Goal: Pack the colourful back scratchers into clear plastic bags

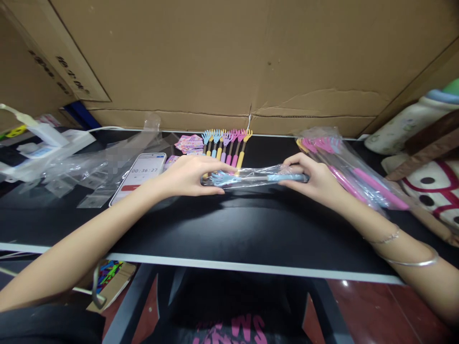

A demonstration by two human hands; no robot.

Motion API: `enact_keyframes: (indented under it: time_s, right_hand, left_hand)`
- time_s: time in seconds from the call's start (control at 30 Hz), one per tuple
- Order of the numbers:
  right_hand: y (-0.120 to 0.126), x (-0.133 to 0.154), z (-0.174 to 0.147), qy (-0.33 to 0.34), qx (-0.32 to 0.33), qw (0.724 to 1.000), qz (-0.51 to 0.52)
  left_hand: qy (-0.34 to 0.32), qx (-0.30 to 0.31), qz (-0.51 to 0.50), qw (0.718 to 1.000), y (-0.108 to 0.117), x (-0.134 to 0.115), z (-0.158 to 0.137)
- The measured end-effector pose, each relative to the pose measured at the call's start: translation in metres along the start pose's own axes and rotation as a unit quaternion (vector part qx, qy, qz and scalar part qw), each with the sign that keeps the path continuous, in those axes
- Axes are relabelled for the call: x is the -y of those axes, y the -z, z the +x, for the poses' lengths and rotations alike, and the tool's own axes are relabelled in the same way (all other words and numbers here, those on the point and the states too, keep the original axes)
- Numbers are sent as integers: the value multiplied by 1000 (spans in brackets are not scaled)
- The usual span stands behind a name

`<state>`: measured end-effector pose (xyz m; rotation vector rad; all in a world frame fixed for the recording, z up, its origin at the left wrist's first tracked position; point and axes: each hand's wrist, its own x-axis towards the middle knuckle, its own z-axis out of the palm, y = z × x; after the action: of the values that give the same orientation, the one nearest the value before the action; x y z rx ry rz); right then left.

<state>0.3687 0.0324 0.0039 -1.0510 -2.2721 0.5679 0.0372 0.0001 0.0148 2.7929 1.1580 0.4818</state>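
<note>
Between my two hands, a light-blue back scratcher (251,177) in a clear plastic sleeve lies level above the black table. My left hand (191,175) grips its claw end, thumb below and fingers above. At the handle end, my right hand (311,177) pinches the sleeve between thumb and fingers. Behind my left hand stands a row of unwrapped back scratchers (227,143) in blue, yellow, purple and pink, their lower handles partly hidden. Several bagged back scratchers (353,174) lie to the right of my right hand.
A phone (139,174) showing a running timer lies left of my left hand. Clear empty sleeves (102,160) are spread farther left, near a white power strip (53,148). Pink printed cards (189,143) lie at the back. Cardboard (229,62) walls the rear; a floral bottle (405,124) leans right.
</note>
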Motion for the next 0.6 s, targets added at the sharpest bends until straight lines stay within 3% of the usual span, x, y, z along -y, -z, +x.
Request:
enact_keyframes:
  time_s: [0.33, 0.6]
  right_hand:
    - [-9, 2, -1, 9, 2, 1000, -2]
    - [-4, -11, 3, 40, 30, 999, 12]
  left_hand:
    - [-25, 11, -29, 999, -9, 1, 0]
    - [22, 40, 72, 996, 8, 8, -3]
